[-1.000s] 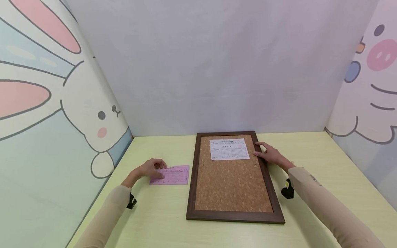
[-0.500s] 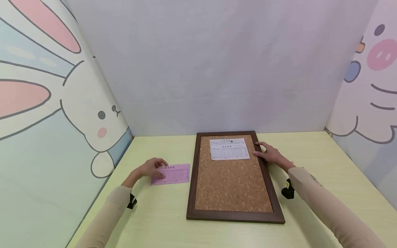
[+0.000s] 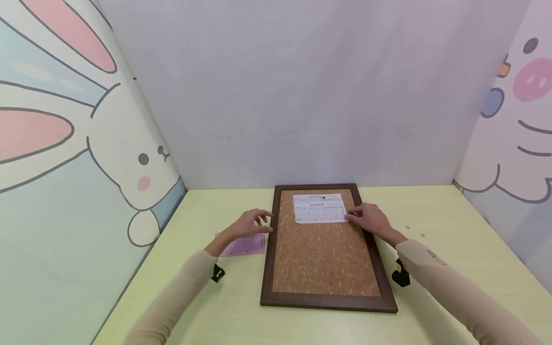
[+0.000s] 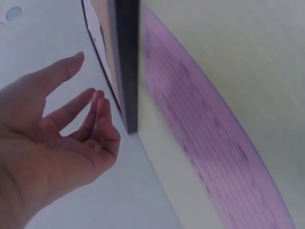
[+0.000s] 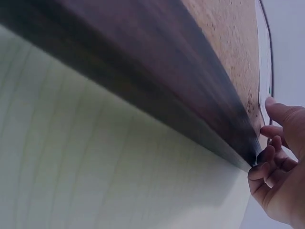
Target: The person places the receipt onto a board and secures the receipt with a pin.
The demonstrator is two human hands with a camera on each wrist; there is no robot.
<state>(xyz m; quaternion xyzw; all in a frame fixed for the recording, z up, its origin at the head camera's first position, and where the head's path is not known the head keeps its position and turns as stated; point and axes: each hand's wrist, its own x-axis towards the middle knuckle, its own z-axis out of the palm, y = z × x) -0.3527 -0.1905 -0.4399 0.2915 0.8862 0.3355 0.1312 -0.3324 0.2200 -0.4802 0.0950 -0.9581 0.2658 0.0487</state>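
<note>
A corkboard [image 3: 325, 261] in a dark brown frame lies on the table. Two white printed slips [image 3: 319, 215] overlap near its far end, with a green pushpin [image 3: 324, 197] at the upper one. My left hand [image 3: 247, 224] hovers by the frame's left edge, fingers loosely bent and holding nothing. Below it, a pink printed slip [image 4: 190, 114] lies on the table, partly hidden by the hand in the head view. My right hand [image 3: 372, 220] reaches over the frame's right side, thumb and index fingertips at the white slips' right edge; its other fingers curl beside the frame [image 5: 214, 114].
Two tiny round bits [image 3: 408, 227] lie on the pale yellow table [image 3: 448, 268] right of the board. A plain pale wall [image 3: 302, 96] stands behind, and cartoon panels [image 3: 142, 182] flank both sides.
My left hand has let go of the pink slip and moved right to the frame's edge. My right hand has shifted slightly left from the frame to the white slips' edge.
</note>
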